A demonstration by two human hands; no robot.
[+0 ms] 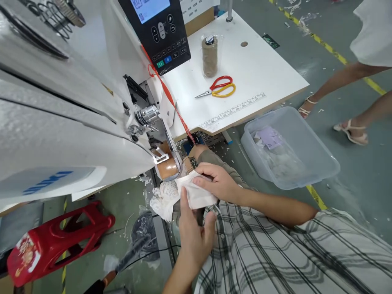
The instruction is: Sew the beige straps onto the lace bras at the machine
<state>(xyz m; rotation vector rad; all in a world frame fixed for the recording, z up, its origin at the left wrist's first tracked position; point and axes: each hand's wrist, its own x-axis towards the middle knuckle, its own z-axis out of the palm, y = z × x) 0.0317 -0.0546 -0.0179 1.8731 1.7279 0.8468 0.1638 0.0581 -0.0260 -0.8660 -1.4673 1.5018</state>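
Observation:
A piece of plain white fabric [197, 194] is in front of the sewing machine's [76, 134] rounded arm end. My right hand [220, 181] grips its upper right part, with the thumb lying on top. Below it, my left hand [194, 228] has the index finger stretched out against the fabric's left edge and the thumb held apart. Bunched white lace [167, 198] hangs at the fabric's left side, beneath the machine's curved metal plate. Whether the lace is joined to the fabric I cannot tell.
On the white table [269, 73] are red-and-yellow scissors [222, 87], a brown thread cone [210, 59] and a ruler strip [234, 109]. A control panel [162, 36] stands above. A clear plastic bin [312, 151] sits right, a red stool [61, 241] left. Another person's legs [339, 81] show at right.

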